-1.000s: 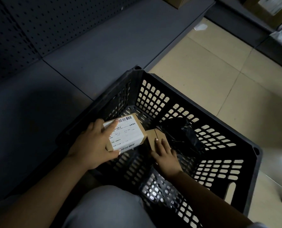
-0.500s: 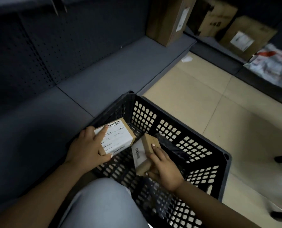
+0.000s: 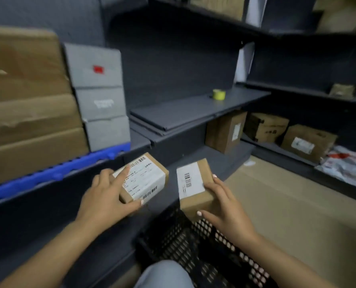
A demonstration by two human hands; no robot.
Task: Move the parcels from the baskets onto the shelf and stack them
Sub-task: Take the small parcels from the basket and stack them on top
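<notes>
Parcels now clear the black basket (image 3: 185, 235): left hand (image 3: 108, 196) grips the wider labelled parcel (image 3: 144, 180), right hand (image 3: 224, 206) grips the smaller parcel (image 3: 193, 187), both raised toward the grey shelf (image 3: 185, 113) for stacking.

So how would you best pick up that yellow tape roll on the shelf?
The yellow tape roll seems to lie flat on the open shelf, nothing beside it. Probably come from above or the front and pinch its round outer wall on opposite sides.
</notes>
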